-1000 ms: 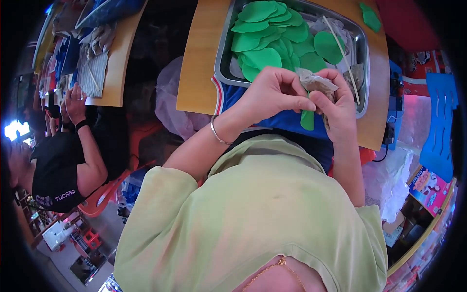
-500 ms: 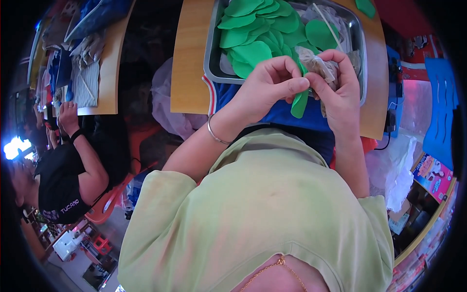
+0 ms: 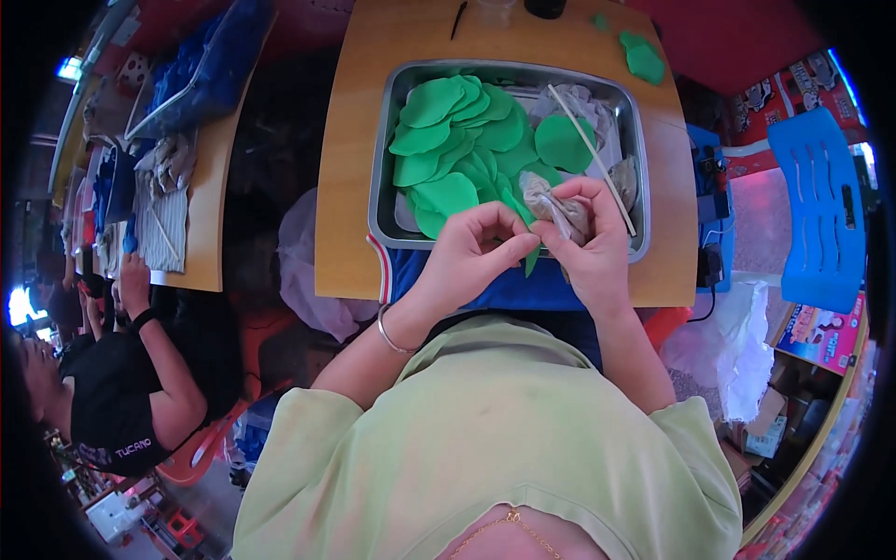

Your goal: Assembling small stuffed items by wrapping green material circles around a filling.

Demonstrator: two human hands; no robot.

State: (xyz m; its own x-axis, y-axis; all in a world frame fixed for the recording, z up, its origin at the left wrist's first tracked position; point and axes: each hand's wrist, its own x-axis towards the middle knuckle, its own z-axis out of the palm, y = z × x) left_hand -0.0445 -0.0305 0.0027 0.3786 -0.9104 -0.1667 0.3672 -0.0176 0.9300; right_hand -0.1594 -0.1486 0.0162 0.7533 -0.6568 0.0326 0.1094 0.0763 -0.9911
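Note:
My left hand [image 3: 478, 250] is closed, thumb against fingers, in a pinch on a narrow green piece [image 3: 531, 265] that hangs between my hands. Close beside it my right hand [image 3: 595, 254] grips a crumpled beige bundle [image 3: 566, 213], partly in clear wrap, with thumb and fingers; its thumb also lies near the green piece. Both hands hover over the near edge of a metal tray [image 3: 377, 191]. Rounded flat green pieces [image 3: 446, 131] overlap in a heap inside it. A thin pale stick [image 3: 588, 149] lies slanting across the tray's right part, over crumpled wrapping [image 3: 597, 110].
The tray stands on a wooden table [image 3: 347, 168]; green scraps [image 3: 642, 58] lie at its far right. A blue plastic chair [image 3: 817, 210] stands to the right. At a second table [image 3: 207, 201] on the left, a person in black [image 3: 121, 387] sits working.
The view has shifted, so the tray and far table show more fully. My hands stay together over the tray's near edge, and the green piece now shows less below them.

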